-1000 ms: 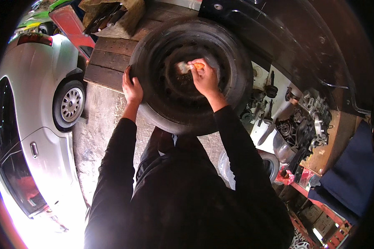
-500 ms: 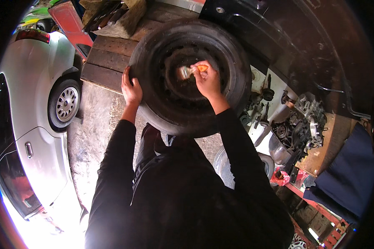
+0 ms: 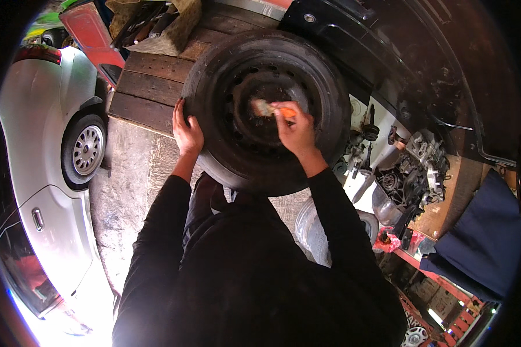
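Note:
A black tyre on a dark steel wheel lies flat before me, partly over a wooden bench. My right hand is closed round the orange handle of a paintbrush. The brush's pale bristles point left and meet the wheel's centre; motion blurs them slightly. At the tyre's left edge rests my left hand, fingers stretched out along the rubber and thumb apart. Dirt or rust marks show around the hub area.
A silver car stands at the left. On the right are greasy metal engine parts, dark blue cloth and a large black panel. A sack of tools lies on the bench's far end. Another tyre sits below my right forearm.
My right hand has shifted slightly right and nearer me, turning the brush a little; its bristles stay around the wheel's centre. My left hand remains at the tyre's edge. The view has tilted slightly.

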`<state>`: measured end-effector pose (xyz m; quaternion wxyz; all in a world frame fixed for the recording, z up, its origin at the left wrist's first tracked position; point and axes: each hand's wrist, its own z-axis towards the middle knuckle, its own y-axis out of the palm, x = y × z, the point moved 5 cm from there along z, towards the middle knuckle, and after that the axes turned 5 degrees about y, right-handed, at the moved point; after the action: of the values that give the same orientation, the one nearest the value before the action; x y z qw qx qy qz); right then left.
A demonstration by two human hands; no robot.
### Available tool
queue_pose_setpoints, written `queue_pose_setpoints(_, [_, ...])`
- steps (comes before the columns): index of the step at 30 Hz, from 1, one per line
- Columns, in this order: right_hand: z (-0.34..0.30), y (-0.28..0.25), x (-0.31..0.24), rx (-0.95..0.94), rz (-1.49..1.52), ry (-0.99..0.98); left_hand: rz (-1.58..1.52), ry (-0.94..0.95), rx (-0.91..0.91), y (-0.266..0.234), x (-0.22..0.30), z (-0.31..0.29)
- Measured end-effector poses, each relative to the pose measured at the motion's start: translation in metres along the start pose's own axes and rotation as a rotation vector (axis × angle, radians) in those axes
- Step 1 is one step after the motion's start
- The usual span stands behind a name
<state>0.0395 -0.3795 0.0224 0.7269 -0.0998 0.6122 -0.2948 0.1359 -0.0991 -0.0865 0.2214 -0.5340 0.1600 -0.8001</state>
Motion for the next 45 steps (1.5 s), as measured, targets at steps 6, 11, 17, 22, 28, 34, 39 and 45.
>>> queue_pose_setpoints(6, [0.010,-0.017,0.014,-0.016,-0.051,0.203,-0.012,0.018,0.008,-0.002,0.001,0.000])
queue_pose_setpoints(11, [0.000,0.015,-0.004,-0.058,0.161,0.059,-0.014,0.007,-0.002,0.000,0.003,0.001])
queue_pose_setpoints(17, [0.005,-0.019,0.003,-0.007,-0.015,0.145,-0.014,0.035,0.011,-0.001,-0.001,-0.001])
queue_pose_setpoints(22, [-0.010,0.013,0.023,-0.057,0.200,0.197,-0.010,0.022,-0.014,-0.002,0.002,0.000])
queue_pose_setpoints(28, [0.004,-0.006,-0.010,-0.022,0.090,0.103,-0.035,0.022,-0.002,-0.002,0.004,0.000])
queue_pose_setpoints(34, [0.002,-0.034,0.001,-0.058,-0.052,0.118,-0.024,0.017,-0.002,-0.002,0.000,-0.001])
queue_pose_setpoints(39, [-0.019,-0.048,0.014,-0.085,-0.099,0.228,-0.029,-0.005,-0.006,-0.002,0.005,-0.001])
queue_pose_setpoints(45, [-0.027,-0.061,0.021,0.210,-0.048,0.202,0.012,0.029,-0.037,-0.002,0.006,0.000])
